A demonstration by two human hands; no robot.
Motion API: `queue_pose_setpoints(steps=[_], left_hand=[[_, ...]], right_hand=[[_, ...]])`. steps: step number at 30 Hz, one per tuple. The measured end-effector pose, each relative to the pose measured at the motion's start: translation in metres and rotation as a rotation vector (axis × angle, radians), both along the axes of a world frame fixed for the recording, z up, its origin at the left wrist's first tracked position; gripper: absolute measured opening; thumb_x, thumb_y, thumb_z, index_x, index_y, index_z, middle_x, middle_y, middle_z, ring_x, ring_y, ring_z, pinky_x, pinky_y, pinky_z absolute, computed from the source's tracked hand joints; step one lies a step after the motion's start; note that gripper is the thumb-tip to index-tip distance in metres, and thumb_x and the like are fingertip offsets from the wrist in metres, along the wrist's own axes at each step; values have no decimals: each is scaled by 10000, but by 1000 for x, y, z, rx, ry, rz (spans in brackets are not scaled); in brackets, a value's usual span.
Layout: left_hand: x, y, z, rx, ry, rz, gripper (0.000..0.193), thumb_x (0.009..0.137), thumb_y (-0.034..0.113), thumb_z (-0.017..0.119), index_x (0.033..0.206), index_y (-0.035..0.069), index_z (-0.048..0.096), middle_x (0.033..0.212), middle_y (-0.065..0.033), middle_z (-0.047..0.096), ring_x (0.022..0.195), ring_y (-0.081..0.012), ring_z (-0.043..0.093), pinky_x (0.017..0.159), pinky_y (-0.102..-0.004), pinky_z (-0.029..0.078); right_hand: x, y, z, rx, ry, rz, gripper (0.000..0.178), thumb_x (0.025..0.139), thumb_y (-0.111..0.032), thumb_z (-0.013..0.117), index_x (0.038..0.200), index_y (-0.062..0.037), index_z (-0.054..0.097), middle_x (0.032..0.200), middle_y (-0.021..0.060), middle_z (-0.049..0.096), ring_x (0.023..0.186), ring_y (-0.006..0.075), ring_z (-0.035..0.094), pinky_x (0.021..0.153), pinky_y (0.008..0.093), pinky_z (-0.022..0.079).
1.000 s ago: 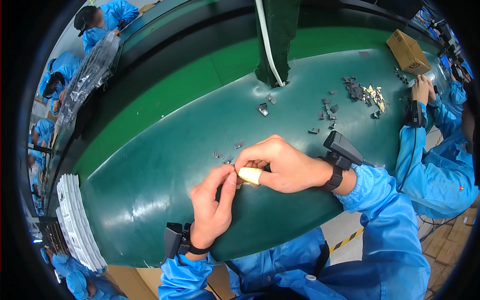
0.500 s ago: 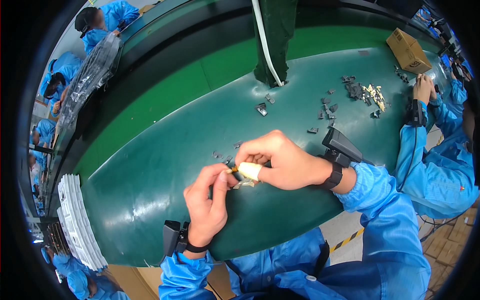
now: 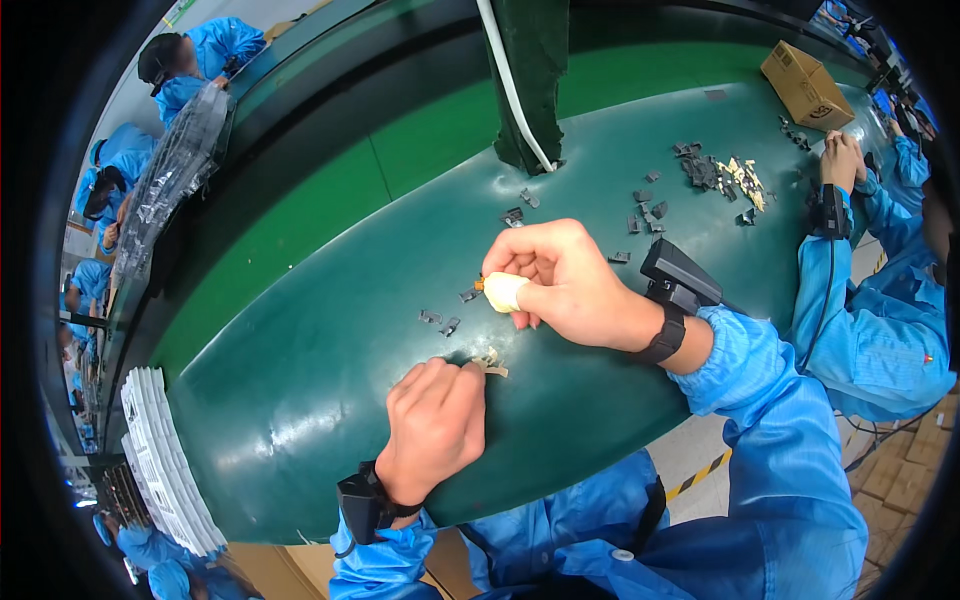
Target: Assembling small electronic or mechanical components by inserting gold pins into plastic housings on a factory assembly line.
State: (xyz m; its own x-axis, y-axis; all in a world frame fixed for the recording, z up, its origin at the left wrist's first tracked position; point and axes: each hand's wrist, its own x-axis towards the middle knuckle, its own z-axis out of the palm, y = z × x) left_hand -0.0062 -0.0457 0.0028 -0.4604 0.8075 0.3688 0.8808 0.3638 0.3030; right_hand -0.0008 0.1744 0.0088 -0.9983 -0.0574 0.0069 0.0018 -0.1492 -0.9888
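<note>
My right hand (image 3: 575, 285) is raised over the green table (image 3: 330, 400), thumb and forefinger pinched on a small orange-amber piece (image 3: 480, 284). A pale yellow cover wraps the thumb. Lower and to the left, my left hand (image 3: 435, 425) is closed with its knuckles up, beside a little heap of cream-coloured slips (image 3: 492, 366). Its fingertips are hidden, so whatever they may hold does not show. Just beyond it lie small dark plastic parts (image 3: 450, 327), and another dark part lies close to the orange piece.
Farther right are several dark plastic parts (image 3: 700, 170) and a pile of cream pieces (image 3: 742, 182). An open cardboard box (image 3: 805, 88) stands at the far right, near a co-worker's hands (image 3: 842, 160). A dark post (image 3: 530, 90) rises at the back; stacked white trays (image 3: 160, 460) stand left.
My hands have parted. The left has drawn back toward the cream slips and its fingers have curled in; the right has lifted slightly away, keeping the orange piece.
</note>
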Motion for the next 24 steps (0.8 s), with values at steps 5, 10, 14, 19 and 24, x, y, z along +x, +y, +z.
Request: queue_pose_setpoints(steps=[5,10,14,19,24], left_hand=[[4,-6,9,323,-334,230,93,810,-62,626,895,-33,651,681,-88,585,559,-149,544,515,-295,408],[4,-5,8,574,-903,325,90,964,48,590,965,-22,646,688,-24,614,582,-76,541,522,-226,399],[2,-8,6,635,-1146,309,142,990,111,580,939,-5,646,675,-35,619,565,-81,537,516,-221,389],[-2,-5,6,681,-1369,236,225,990,169,554,878,-15,618,669,-75,608,536,-115,548,483,-228,377],[0,-7,7,684,-1308,261,181,994,131,568,914,-15,640,676,-68,626,561,-99,562,501,-216,396]], right_hand=[[1,-3,-8,-8,-9,64,45,856,16,600,835,46,627,736,58,639,586,84,600,519,242,477],[10,-10,-15,319,383,141,151,848,6,684,996,20,655,845,91,656,704,199,647,588,298,514],[12,-22,-22,597,822,15,223,755,18,689,968,-3,629,781,95,535,676,277,590,568,369,487],[17,-20,-21,807,975,1,281,723,8,694,997,-11,632,843,95,505,740,270,584,614,373,499],[14,-22,-17,613,784,-2,241,770,27,696,1007,5,662,853,120,590,726,277,622,607,339,511]])
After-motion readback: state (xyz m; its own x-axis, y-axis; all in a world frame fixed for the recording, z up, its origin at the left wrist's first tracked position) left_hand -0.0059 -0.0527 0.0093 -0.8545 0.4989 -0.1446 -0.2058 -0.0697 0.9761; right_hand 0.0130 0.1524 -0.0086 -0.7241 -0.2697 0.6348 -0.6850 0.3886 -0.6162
